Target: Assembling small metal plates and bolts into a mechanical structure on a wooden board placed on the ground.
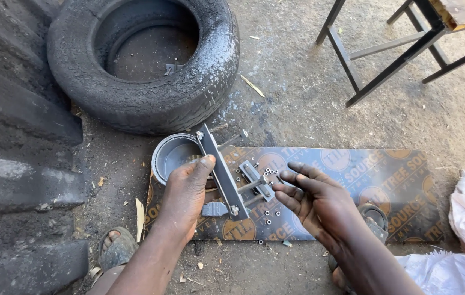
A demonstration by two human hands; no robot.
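My left hand grips a grey metal flat bar with bolts sticking out of it, tilted over a brown printed board on the ground. A second, smaller metal bracket is joined to it by long bolts. My right hand hovers just right of the bracket, fingers spread and empty, fingertips close to the bolts. Several small nuts lie scattered on the board below. A grey round container sits behind my left hand.
A worn black tyre lies on the dirt floor beyond, more tyres stacked at left. A black metal stool frame stands at top right. A white sack lies at right. Sandalled feet rest at the board's edge.
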